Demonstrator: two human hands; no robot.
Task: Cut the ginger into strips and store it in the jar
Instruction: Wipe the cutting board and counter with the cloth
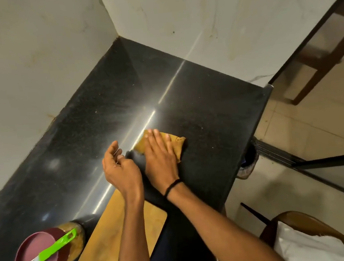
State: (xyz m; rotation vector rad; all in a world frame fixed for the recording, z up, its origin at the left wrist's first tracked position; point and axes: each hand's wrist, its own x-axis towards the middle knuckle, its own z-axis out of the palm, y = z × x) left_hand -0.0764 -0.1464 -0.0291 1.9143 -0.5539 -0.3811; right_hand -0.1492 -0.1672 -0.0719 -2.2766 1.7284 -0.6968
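A jar (75, 240) with a maroon lid (37, 256) stands at the lower left of the black counter (207, 110); yellowish contents show through its side. A knife with a green handle (56, 247) lies across the lid, blade toward the lower left. A wooden cutting board (106, 248) lies beside the jar, partly under my arms. My right hand (160, 154) presses flat on a folded mustard-yellow cloth (174, 146) on the counter. My left hand (118, 167) hovers just left of it, fingers loosely curled, holding nothing. No loose ginger is visible.
The counter sits in a corner between two pale walls (34, 59). Its right edge drops to a tiled floor with a dark bin (248, 163) below. A wooden chair with a white cushion (312, 245) stands at the lower right.
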